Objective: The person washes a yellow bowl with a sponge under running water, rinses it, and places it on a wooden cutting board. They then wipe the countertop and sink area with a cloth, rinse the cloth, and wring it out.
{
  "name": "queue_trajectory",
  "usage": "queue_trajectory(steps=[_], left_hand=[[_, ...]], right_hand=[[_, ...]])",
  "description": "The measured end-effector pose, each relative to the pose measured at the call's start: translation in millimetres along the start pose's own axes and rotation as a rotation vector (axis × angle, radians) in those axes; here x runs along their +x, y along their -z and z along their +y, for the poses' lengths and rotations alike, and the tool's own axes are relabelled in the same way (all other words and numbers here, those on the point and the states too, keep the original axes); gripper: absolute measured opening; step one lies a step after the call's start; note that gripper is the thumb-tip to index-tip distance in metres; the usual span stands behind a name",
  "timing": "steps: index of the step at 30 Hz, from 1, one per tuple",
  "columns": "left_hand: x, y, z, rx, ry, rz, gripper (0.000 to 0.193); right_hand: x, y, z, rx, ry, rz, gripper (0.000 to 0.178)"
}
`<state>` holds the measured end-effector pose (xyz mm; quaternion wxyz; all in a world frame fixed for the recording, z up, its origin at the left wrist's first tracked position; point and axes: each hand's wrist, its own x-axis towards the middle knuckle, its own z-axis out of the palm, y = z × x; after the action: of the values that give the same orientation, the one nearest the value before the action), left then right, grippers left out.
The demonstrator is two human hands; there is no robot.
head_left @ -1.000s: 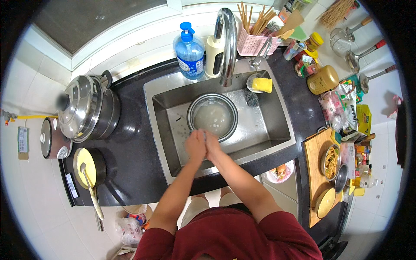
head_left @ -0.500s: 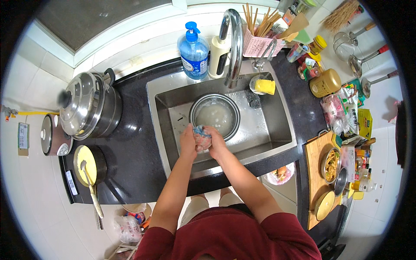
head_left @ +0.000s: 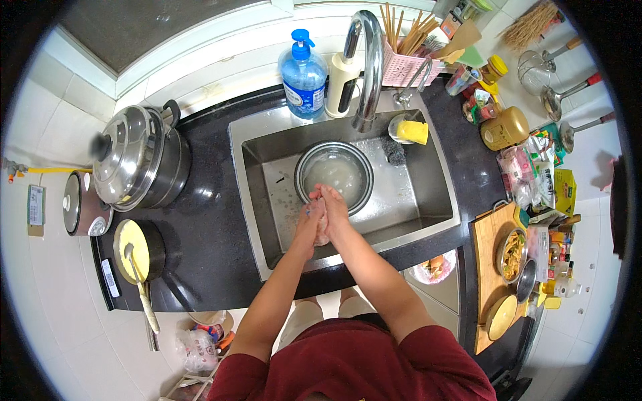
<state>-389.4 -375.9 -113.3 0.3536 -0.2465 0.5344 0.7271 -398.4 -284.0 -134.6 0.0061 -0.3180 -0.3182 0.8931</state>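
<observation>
Over the near part of the sink (head_left: 428,224), my left hand (head_left: 307,226) and my right hand (head_left: 335,211) press together around a crumpled pinkish cloth with bits of blue. A little of the cloth (head_left: 322,235) shows between the palms; the rest is hidden by the fingers. Just beyond my fingertips, a round dark-rimmed metal pot (head_left: 366,175) with cloudy water in it stands on the sink bottom. The tap (head_left: 372,67) arches over the sink's far edge, and no stream shows under it.
A blue pump bottle (head_left: 304,83) stands behind the sink, and a yellow sponge (head_left: 412,131) sits at its far right corner. Left on the counter are a lidded steamer pot (head_left: 134,157) and a saucepan with a spoon (head_left: 139,250). At right lies a wooden board (head_left: 487,281) with bowls.
My hands have closed more tightly over the cloth and turned, the right now lying across it. Much less of the cloth shows. The view has shifted slightly.
</observation>
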Motion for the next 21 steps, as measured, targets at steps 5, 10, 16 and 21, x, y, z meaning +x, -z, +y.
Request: queue_trajectory(steps=[5,10,16,21], left_hand=[[-21,26,20,0.242,0.102,-0.426,0.087],[-4,40,16,0.667,-0.036,-0.436,0.08],[18,54,-26,1.193,-0.586,-0.086,0.062],[-2,35,-18,1.289,-0.599,0.069,0.054]], right_hand=[[-7,-11,-11,-0.329,-0.076,-0.025,0.025],[-5,-18,5,-0.414,-0.119,-0.02,0.03],[7,-13,29,-0.463,-0.035,0.127,0.033],[47,32,60,-0.184,-0.268,0.242,0.035]])
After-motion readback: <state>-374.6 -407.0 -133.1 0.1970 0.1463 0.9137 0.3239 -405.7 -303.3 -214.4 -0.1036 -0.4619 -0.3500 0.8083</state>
